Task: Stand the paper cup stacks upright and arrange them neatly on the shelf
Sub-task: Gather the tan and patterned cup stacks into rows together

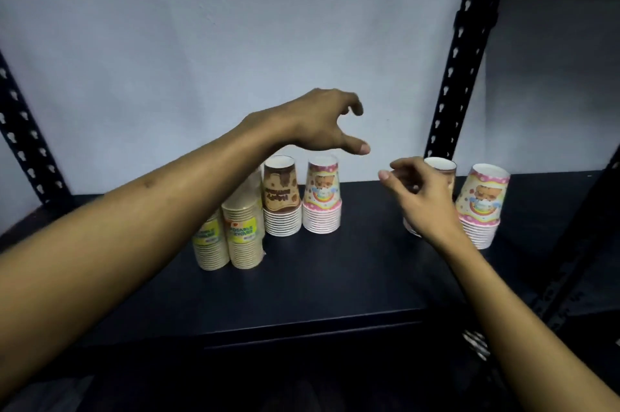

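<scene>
Your right hand point(423, 200) is hanging nearest you, fingers loosely curled in front of the brown stack on the right point(442, 173), which it is mostly hiding; I cannot tell whether it is touching or holding that stack. Just right of it, a pink rainbow stack point(483, 206) is standing rim-down on the dark shelf point(335, 277).

Towards the left, two cream stacks with yellow labels point(243, 237) are standing side by side, touching. Behind them, another brown stack point(281, 200) and a second pink stack point(322, 198) are sitting close together near the wall point(235, 25).

Your left hand point(318, 123) is hovering above that far pair, thumb and fingers spread wide, gripping nothing.

These are nested paper cups, so you are likely dealing with something light, thin-walled and easily crushed, and a stack could separate if lifted by its top cup. Judging from that, take each stack low, around the band of bunched rims, with a soft wrap-around grip.
</scene>
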